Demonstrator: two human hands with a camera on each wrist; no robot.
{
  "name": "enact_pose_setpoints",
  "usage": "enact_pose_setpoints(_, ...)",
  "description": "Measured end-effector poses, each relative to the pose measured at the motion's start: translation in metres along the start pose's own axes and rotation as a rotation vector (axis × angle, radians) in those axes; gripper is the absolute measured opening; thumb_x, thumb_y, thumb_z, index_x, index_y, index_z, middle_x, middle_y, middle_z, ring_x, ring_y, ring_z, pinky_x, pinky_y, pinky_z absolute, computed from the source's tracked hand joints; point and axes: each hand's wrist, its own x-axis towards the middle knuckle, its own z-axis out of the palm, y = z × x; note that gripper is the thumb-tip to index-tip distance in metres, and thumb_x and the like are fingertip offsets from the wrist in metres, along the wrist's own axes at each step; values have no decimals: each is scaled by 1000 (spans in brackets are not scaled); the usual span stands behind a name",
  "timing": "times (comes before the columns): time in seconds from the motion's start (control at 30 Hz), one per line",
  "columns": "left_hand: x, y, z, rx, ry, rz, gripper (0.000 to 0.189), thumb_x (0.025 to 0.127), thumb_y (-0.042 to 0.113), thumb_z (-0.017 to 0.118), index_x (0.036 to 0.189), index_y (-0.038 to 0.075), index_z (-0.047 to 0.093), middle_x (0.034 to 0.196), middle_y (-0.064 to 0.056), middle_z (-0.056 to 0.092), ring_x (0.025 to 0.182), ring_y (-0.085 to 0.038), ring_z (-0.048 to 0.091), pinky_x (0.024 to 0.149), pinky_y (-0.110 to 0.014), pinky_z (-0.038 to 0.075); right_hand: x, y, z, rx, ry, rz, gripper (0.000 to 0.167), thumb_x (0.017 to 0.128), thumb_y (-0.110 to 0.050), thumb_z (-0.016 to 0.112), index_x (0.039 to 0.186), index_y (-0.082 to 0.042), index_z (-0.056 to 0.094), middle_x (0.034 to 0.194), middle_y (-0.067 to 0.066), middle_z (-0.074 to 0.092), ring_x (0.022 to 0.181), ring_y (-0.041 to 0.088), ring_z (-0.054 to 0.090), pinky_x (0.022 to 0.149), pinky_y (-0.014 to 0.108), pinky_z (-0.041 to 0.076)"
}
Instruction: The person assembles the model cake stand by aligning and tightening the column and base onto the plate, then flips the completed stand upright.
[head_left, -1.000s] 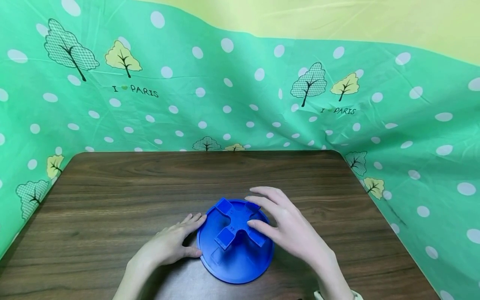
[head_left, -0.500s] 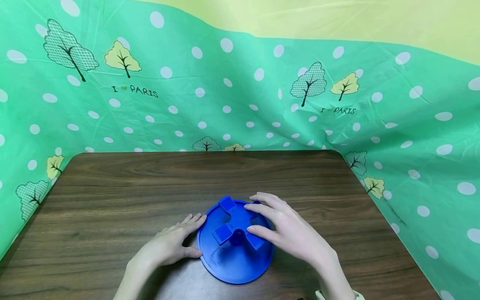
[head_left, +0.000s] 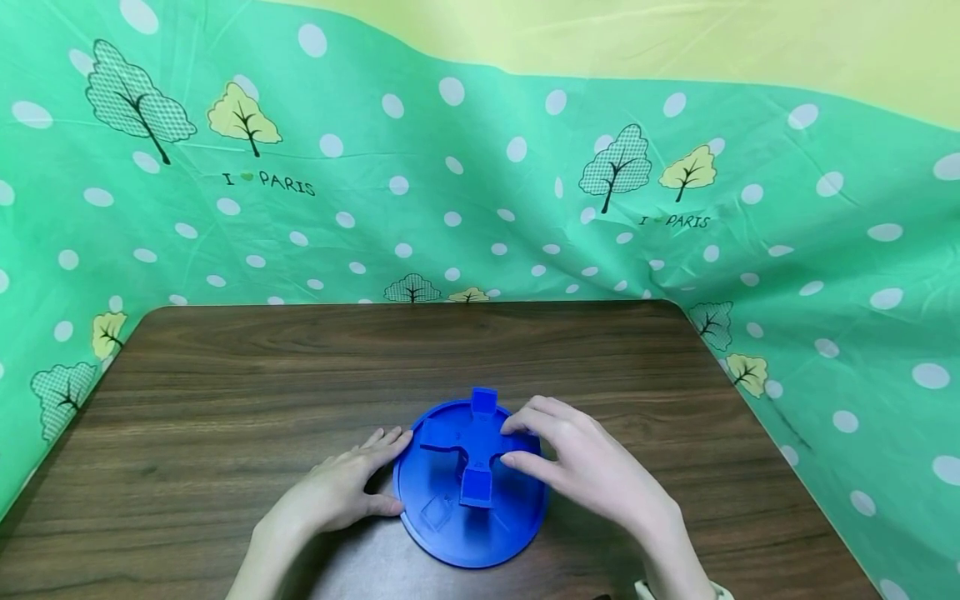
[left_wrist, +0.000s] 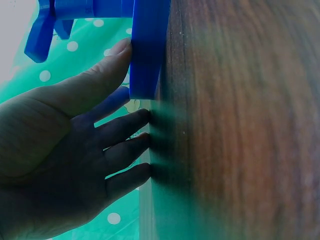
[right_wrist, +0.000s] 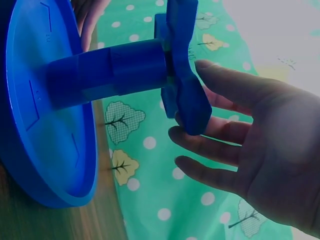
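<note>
On the table stands a blue plastic stand: a round rimmed base (head_left: 487, 546), an upright post (right_wrist: 105, 72) and a cross-shaped top (head_left: 477, 442) with upturned arm ends. My left hand (head_left: 337, 483) rests at the left of the base, thumb and index finger spread apart against its rim, fingers fairly straight. In the left wrist view the thumb (left_wrist: 100, 75) touches the rim, while the other fingertips meet the tabletop. With bent fingers and thumb, my right hand (head_left: 585, 462) grips the right arm of the cross, which they partly hide.
The brown wood-grain table (head_left: 300, 375) extends behind and to both sides of the stand. A green cloth (head_left: 450, 192) with white dots and printed trees hangs around the table's back and sides.
The cross-shaped top has turned clockwise as seen from above, and my right-hand fingers have bent in and moved slightly nearer me. The base and my left hand have stayed put.
</note>
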Motion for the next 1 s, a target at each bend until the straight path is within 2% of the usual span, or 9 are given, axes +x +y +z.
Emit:
enact_pose_setpoints(0.27,0,1,0,-1,1,-2,88,82,41,84,158,24,43,168,-10,35,156,-42,30,110,-85,22,-1,-2,0,14,-1,-15,10,95,-37,75,101,-30,71,93,-23,61,84,-1,59,75,19,54)
enact_pose_setpoints(0.37,0,1,0,-1,1,-2,88,82,41,84,158,24,43,168,-10,35,156,-43,30,110,-85,22,0,-2,0,28,32,-33,5,94,-30,76,98,-29,72,92,-23,61,83,-2,59,73,17,54)
enact_pose_setpoints(0.47,0,1,0,-3,-1,0,88,82,41,84,158,23,42,168,-11,34,155,-44,30,111,-85,22,1,-2,1,1,101,-57,11,93,-25,78,102,-28,73,101,-20,62,93,-2,58,78,19,55)
enact_pose_setpoints(0.57,0,1,-1,-1,-2,-2,88,82,41,83,158,23,42,168,-11,34,155,-45,30,111,-84,22,4,-2,4,-43,143,-75,24,93,-27,78,116,-26,73,122,-14,64,117,6,58,96,30,56)
enact_pose_setpoints(0.67,0,1,0,1,-4,-3,88,83,41,83,159,23,42,168,-11,34,155,-45,30,111,-84,22,5,-3,6,-58,105,-64,39,96,-36,73,132,-23,69,146,-8,58,143,17,49,115,49,47)
enact_pose_setpoints(0.73,0,1,0,1,-4,-1,88,83,41,83,159,23,42,168,-10,34,155,-45,30,111,-84,22,5,-4,8,-46,51,-36,46,97,-43,69,139,-23,65,156,-7,52,153,22,40,120,60,39)
enact_pose_setpoints(0.87,0,0,0,0,-4,10,88,83,42,83,159,22,42,168,-10,34,155,-44,30,112,-83,22,4,-5,8,-28,-31,22,52,99,-51,64,144,-25,62,160,-8,47,157,23,34,120,70,33)
enact_pose_setpoints(0.93,1,0,0,-1,-4,13,89,83,42,83,159,22,42,169,-10,34,156,-43,30,113,-83,23,4,-5,8,-36,-40,17,53,98,-52,64,144,-25,62,160,-6,49,156,25,36,119,69,35)
enact_pose_setpoints(1.0,1,0,0,-2,-6,14,89,83,42,83,159,22,42,169,-10,34,156,-43,29,113,-82,23,3,-4,8,-46,-43,16,53,98,-53,64,143,-25,62,157,-5,51,152,24,41,120,62,39)
